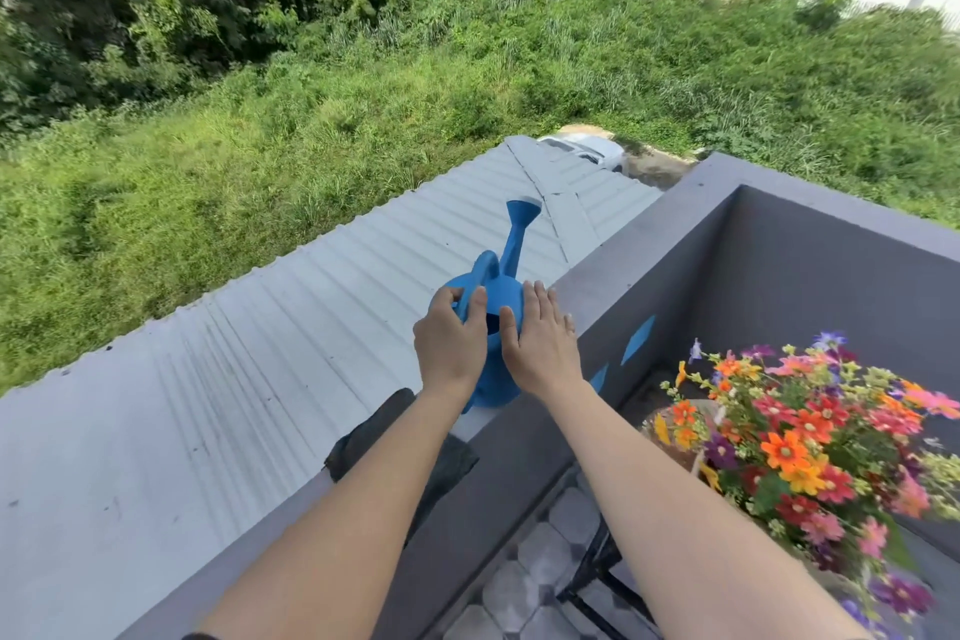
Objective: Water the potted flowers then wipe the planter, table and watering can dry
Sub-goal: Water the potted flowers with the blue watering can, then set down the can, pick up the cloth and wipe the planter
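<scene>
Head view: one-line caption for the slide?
On the grey wall, the left hand grips the blue can by its handle, the right hand lies flat on its side; flowers lower right.

The left hand (449,338) and right hand (540,343) are uncovered. The left forearm (332,509) and right forearm (649,483) run bare back from the fingers. Far behind the left fingers a dark strip (195,636), perhaps a sleeve hem, just shows.

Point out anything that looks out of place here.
The blue watering can stands on the narrow top of the balcony wall, spout pointing out over the metal roof below, where it could tip off. A dark cloth is draped over the same wall top.
</scene>
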Demonstrator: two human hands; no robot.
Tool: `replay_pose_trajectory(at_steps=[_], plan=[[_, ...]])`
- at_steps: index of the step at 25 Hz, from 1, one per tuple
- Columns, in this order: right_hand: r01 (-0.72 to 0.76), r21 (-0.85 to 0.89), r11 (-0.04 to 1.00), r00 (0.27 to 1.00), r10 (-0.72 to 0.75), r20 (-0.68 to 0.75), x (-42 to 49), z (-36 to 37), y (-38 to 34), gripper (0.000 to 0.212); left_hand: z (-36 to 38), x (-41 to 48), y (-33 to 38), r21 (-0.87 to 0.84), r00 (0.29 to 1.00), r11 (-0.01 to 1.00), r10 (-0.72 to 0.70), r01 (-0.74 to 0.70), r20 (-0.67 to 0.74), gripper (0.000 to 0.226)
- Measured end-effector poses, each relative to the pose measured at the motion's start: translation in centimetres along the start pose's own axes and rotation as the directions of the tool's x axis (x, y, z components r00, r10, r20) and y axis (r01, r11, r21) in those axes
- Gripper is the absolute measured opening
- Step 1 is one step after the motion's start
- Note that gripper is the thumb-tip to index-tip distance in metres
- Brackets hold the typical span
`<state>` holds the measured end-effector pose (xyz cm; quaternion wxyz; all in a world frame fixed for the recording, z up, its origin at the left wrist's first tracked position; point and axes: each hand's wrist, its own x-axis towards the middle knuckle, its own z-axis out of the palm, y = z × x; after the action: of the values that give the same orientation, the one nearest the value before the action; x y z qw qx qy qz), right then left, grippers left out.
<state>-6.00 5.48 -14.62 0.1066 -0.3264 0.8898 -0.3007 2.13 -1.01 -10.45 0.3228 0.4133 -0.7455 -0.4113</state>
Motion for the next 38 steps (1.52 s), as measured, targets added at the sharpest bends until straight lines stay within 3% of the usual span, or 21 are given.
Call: replay_pose_trajectory(at_steps=[8, 11, 15, 19, 22, 24, 28, 31, 35, 38], plan=[[-0.003, 0.024, 1.0, 1.0, 0.003, -0.017, -0.5, 0.7, 1.2, 0.059, 0.2, -1.4, 0.2, 0.059, 0.996, 0.998, 0.023, -0.028, 0.081, 0.018], [-0.041, 0.101, 0.994, 0.996, 0.049, -0.077, -1.7, 1.1, 1.2, 0.061, -0.6, -1.8, 0.4, 0.035, 0.992, 0.999, -0.014, 0.01, 0.126, 0.029], [-0.179, 0.375, 0.91, 0.949, 0.26, -0.176, -5.9, 3.4, 1.0, 0.057, -3.0, -1.7, -2.1, -0.043, 0.996, 0.996, -0.081, 0.083, 0.042, 0.037], [-0.401, 0.391, 0.828, 0.89, 0.453, -0.047, -11.5, 7.8, 0.6, 0.058, -5.1, -2.3, -9.4, 0.203, 0.99, 0.977, -0.083, 0.059, 0.112, 0.038], [-0.417, 0.316, 0.852, 0.902, 0.431, 0.027, -14.4, 10.2, -0.9, 0.065, -5.9, -2.9, -14.5, 0.464, 0.953, 0.885, -0.119, -0.025, 0.279, 0.034], [-0.393, 0.235, 0.889, 0.915, 0.404, 0.002, -15.0, 11.0, -2.0, 0.068, -6.0, -3.3, -15.9, 0.589, 0.905, 0.803, -0.176, -0.095, 0.386, 0.034], [-0.422, 0.099, 0.901, 0.899, 0.43, -0.079, -14.6, 10.8, -3.3, 0.054, -5.9, -3.4, -15.8, 0.608, 0.885, 0.792, -0.24, -0.059, 0.399, 0.048], [-0.396, 0.157, 0.905, 0.912, 0.407, -0.048, -14.4, 10.0, -3.6, 0.038, -5.9, -2.8, -15.0, 0.631, 0.88, 0.775, -0.298, -0.003, 0.371, 0.054], [-0.263, 0.241, 0.934, 0.95, 0.294, -0.107, -14.8, 8.7, -4.3, 0.02, -6.4, -2.6, -14.2, 0.639, 0.886, 0.766, -0.25, -0.065, 0.39, 0.04], [-0.237, 0.363, 0.901, 0.961, 0.273, -0.05, -15.1, 7.9, -4.5, 0.014, -6.5, -2.9, -13.4, 0.639, 0.867, 0.761, -0.24, -0.111, 0.436, 0.033]])
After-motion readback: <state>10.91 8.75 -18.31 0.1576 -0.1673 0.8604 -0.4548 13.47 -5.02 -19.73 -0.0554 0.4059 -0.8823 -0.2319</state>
